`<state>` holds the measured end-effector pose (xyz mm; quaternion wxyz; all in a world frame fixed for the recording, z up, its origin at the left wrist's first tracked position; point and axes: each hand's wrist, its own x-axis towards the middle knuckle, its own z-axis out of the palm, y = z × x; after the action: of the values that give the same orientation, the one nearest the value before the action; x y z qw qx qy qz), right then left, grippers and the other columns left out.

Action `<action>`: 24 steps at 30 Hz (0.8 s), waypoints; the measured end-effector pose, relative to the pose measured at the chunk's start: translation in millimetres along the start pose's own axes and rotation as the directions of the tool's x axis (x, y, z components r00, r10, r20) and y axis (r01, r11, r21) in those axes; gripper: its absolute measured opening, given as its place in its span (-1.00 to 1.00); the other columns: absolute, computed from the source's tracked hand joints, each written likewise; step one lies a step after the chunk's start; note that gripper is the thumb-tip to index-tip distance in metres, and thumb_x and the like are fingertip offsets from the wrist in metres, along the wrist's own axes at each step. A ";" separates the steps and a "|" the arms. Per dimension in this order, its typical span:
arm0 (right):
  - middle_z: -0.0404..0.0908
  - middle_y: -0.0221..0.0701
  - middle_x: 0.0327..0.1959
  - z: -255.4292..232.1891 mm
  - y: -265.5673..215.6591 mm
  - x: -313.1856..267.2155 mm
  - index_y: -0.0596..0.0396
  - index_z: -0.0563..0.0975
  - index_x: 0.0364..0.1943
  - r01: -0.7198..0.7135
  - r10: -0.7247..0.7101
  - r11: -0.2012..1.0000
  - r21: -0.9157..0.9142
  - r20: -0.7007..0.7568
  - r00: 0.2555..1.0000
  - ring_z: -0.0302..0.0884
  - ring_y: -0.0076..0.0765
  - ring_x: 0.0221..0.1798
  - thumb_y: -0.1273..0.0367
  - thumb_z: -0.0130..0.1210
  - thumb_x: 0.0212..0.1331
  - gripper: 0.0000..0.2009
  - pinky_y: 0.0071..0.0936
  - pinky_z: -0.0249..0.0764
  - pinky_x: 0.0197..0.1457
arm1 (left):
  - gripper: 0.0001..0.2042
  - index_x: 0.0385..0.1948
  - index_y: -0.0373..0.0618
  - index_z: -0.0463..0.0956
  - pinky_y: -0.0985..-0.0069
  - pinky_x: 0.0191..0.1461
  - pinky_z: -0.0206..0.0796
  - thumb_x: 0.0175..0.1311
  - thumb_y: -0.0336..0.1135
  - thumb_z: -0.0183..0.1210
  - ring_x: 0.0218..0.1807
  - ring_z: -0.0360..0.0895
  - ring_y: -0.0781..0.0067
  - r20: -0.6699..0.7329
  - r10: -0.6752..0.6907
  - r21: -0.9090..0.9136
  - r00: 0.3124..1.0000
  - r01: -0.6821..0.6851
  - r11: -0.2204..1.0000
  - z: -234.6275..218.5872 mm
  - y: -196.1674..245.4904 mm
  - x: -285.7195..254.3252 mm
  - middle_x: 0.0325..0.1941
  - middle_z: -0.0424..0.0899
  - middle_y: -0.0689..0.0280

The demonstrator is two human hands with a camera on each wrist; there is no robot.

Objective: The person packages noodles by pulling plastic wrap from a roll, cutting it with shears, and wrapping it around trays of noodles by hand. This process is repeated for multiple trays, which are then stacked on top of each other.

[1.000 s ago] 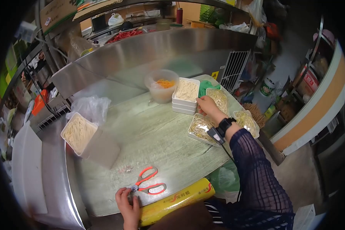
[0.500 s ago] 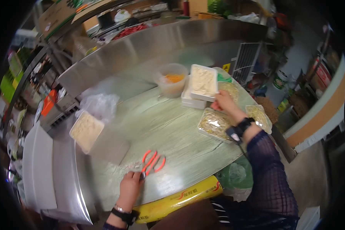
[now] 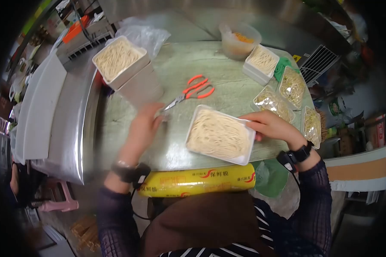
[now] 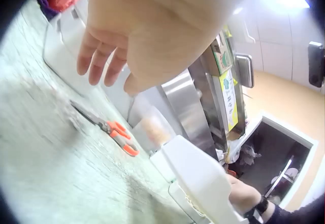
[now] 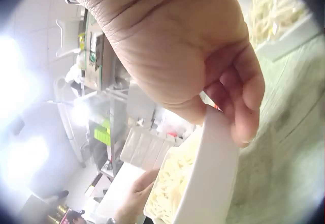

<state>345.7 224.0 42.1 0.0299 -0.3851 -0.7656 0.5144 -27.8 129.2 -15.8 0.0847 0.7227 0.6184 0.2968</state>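
Note:
A white tray of pale noodle-like strands [image 3: 221, 133] is held above the table's front part by my right hand [image 3: 272, 126]. In the right wrist view the thumb and fingers of that hand [image 5: 198, 66] pinch the tray's end wall [image 5: 210, 168]. My left hand [image 3: 143, 130], blurred, is over the table at the left of the tray, near the tip of the scissors [image 3: 184, 95]. In the left wrist view the left hand [image 4: 142, 41] has its fingers extended and holds nothing; the orange-handled scissors [image 4: 109, 128] lie on the table.
A stack of filled trays [image 3: 120, 60] stands at the left, another [image 3: 261, 64] at the back right beside a tub [image 3: 240, 40]. Several wrapped trays, one nearest [image 3: 273, 105], lie at the right. A yellow film roll [image 3: 197, 180] lies along the table's front edge.
My right hand has lifted the top tray off the back right stack and brought it to the front. My left hand has let go of the scissors, and the view has turned.

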 end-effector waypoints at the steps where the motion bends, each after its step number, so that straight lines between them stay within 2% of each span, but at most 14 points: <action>1: 0.60 -0.42 -0.54 8.6 -0.4 17.5 0.09 0.57 0.07 0.050 -0.047 0.997 -0.052 0.049 0.998 0.51 -0.59 -0.59 0.39 -0.07 0.36 -0.71 -0.58 0.47 -0.45 | -0.69 0.05 -0.14 0.48 0.39 0.02 0.44 0.25 -0.53 0.13 -0.01 0.57 0.15 0.020 -0.072 -0.038 0.997 0.073 0.997 -13.0 0.0 -13.7 0.06 0.53 0.12; 3: 0.59 -0.42 -0.55 25.4 -5.0 50.2 0.07 0.59 0.05 0.116 -0.097 0.986 -0.123 0.152 0.984 0.51 -0.58 -0.59 0.35 -0.07 0.37 -0.71 -0.57 0.46 -0.46 | -0.69 0.07 -0.16 0.48 0.44 0.03 0.43 0.28 -0.54 0.11 -0.01 0.57 0.24 0.067 -0.210 -0.107 0.975 0.217 0.970 -36.2 3.5 -49.3 0.05 0.53 0.16; 5: 0.58 -0.44 -0.55 38.3 -13.6 81.8 0.04 0.58 0.09 0.148 -0.102 0.973 -0.174 0.250 0.963 0.49 -0.58 -0.59 0.31 -0.07 0.40 -0.70 -0.59 0.44 -0.48 | -0.70 0.07 -0.17 0.48 0.48 0.02 0.42 0.30 -0.54 0.10 -0.01 0.57 0.32 0.044 -0.275 -0.124 0.961 0.278 0.953 -52.2 6.1 -83.2 0.03 0.54 0.20; 9: 0.59 -0.44 -0.53 61.9 -10.6 126.9 0.03 0.60 0.05 0.157 -0.100 0.972 -0.173 0.302 0.948 0.49 -0.58 -0.57 0.27 -0.07 0.40 -0.70 -0.56 0.44 -0.48 | -0.74 0.04 -0.22 0.47 0.54 0.00 0.41 0.34 -0.52 0.08 -0.03 0.55 0.43 -0.057 -0.421 -0.155 0.905 0.408 0.900 -52.5 2.4 -147.8 -0.03 0.54 0.24; 11: 0.59 -0.44 -0.52 66.9 -9.6 132.2 0.06 0.60 0.03 0.164 -0.120 0.977 -0.135 0.287 0.950 0.49 -0.60 -0.55 0.26 -0.06 0.39 -0.70 -0.56 0.43 -0.48 | -0.78 0.01 -0.22 0.47 0.57 -0.03 0.40 0.37 -0.49 0.06 -0.08 0.53 0.52 -0.100 -0.457 -0.074 0.884 0.452 0.889 -43.3 -5.5 -175.2 -0.07 0.53 0.29; 12: 0.58 -0.44 -0.52 68.8 -15.1 125.0 0.10 0.58 0.03 0.095 -0.080 0.994 -0.058 0.228 0.970 0.48 -0.57 -0.53 0.22 -0.02 0.37 -0.68 -0.53 0.44 -0.43 | -0.80 -0.01 -0.23 0.46 0.59 -0.04 0.39 0.39 -0.48 0.05 -0.11 0.52 0.56 -0.123 -0.470 -0.035 0.874 0.470 0.882 -38.0 -8.5 -186.3 -0.09 0.53 0.32; 13: 0.58 -0.41 -0.52 68.0 -16.0 114.1 0.11 0.58 -0.02 0.135 -0.120 0.982 -0.133 0.115 0.986 0.51 -0.50 -0.50 0.19 0.01 0.35 -0.68 -0.49 0.46 -0.39 | -0.82 -0.02 -0.22 0.46 0.61 -0.07 0.38 0.41 -0.45 0.04 -0.14 0.50 0.60 -0.101 -0.536 -0.164 0.838 0.517 0.840 -32.2 -9.2 -195.8 -0.12 0.52 0.34; 15: 0.59 -0.36 -0.53 67.9 -16.0 87.4 0.13 0.58 -0.11 0.180 -0.216 0.938 -0.295 -0.094 0.972 0.58 -0.35 -0.42 0.12 0.07 0.30 -0.65 -0.42 0.49 -0.31 | -0.85 -0.06 -0.19 0.44 0.66 -0.11 0.34 0.45 -0.40 0.02 -0.20 0.46 0.68 -0.020 -0.653 -0.405 0.757 0.591 0.697 -22.3 -7.8 -212.5 -0.18 0.52 0.39; 16: 0.59 -0.35 -0.50 66.3 -16.0 68.5 0.11 0.57 -0.11 0.192 -0.225 0.944 -0.269 -0.097 0.970 0.58 -0.31 -0.39 0.12 0.12 0.26 -0.65 -0.39 0.49 -0.27 | -0.85 -0.05 -0.13 0.41 0.72 -0.18 0.29 0.48 -0.32 0.00 -0.26 0.41 0.74 0.023 -0.626 -0.437 0.779 0.571 0.695 -19.8 -6.6 -217.0 -0.23 0.51 0.44; 18: 0.58 -0.34 -0.45 65.5 -10.9 19.9 0.09 0.55 -0.12 0.218 -0.243 0.953 -0.210 -0.103 0.964 0.58 -0.22 -0.33 0.13 0.22 0.17 -0.64 -0.32 0.49 -0.18 | -0.83 -0.03 -0.12 0.38 0.74 -0.19 0.28 0.48 -0.29 0.00 -0.27 0.40 0.74 0.074 -0.677 -0.571 0.732 0.588 0.573 -15.7 8.8 -218.3 -0.26 0.51 0.44; 19: 0.58 -0.34 -0.36 68.6 -6.9 -4.4 0.07 0.54 -0.14 0.269 -0.299 0.934 -0.234 -0.099 0.949 0.57 -0.19 -0.27 0.15 0.27 0.10 -0.65 -0.31 0.48 -0.13 | -0.81 -0.02 -0.12 0.37 0.75 -0.20 0.27 0.49 -0.27 0.00 -0.28 0.40 0.74 0.102 -0.696 -0.630 0.710 0.588 0.507 -13.8 14.2 -217.6 -0.27 0.51 0.44; 20: 0.58 -0.34 -0.27 75.1 -4.1 -27.0 0.05 0.53 -0.17 0.320 -0.353 0.912 -0.258 -0.093 0.931 0.56 -0.16 -0.21 0.18 0.32 0.03 -0.65 -0.29 0.47 -0.08 | -0.79 -0.01 -0.16 0.39 0.67 -0.13 0.30 0.46 -0.29 0.02 -0.22 0.43 0.65 0.111 -0.713 -0.655 0.693 0.590 0.472 -10.7 13.3 -220.2 -0.21 0.50 0.38; 22: 0.56 -0.35 -0.16 94.6 -3.8 -63.6 0.04 0.53 -0.19 0.342 -0.438 0.840 -0.421 -0.153 0.886 0.53 -0.15 -0.12 0.20 0.37 -0.06 -0.62 -0.28 0.44 -0.02 | -0.75 0.00 -0.24 0.42 0.51 0.01 0.36 0.40 -0.32 0.06 -0.09 0.49 0.47 0.130 -0.743 -0.701 0.657 0.591 0.400 -4.7 8.9 -225.1 -0.08 0.50 0.27; 24: 0.53 -0.36 -0.08 116.6 -2.1 -91.3 0.04 0.54 -0.20 0.307 -0.484 0.769 -0.560 -0.198 0.852 0.51 -0.14 -0.05 0.23 0.39 -0.11 -0.61 -0.27 0.42 0.02 | -0.73 0.04 -0.23 0.42 0.50 0.01 0.38 0.40 -0.30 0.06 -0.09 0.50 0.48 0.104 -0.734 -0.703 0.671 0.572 0.423 -1.5 10.2 -223.5 -0.07 0.50 0.28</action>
<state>357.1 77.8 21.1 0.1648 -0.2870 -0.9215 0.2030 -33.1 -84.5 -82.1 0.3855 0.2991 0.6989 0.5229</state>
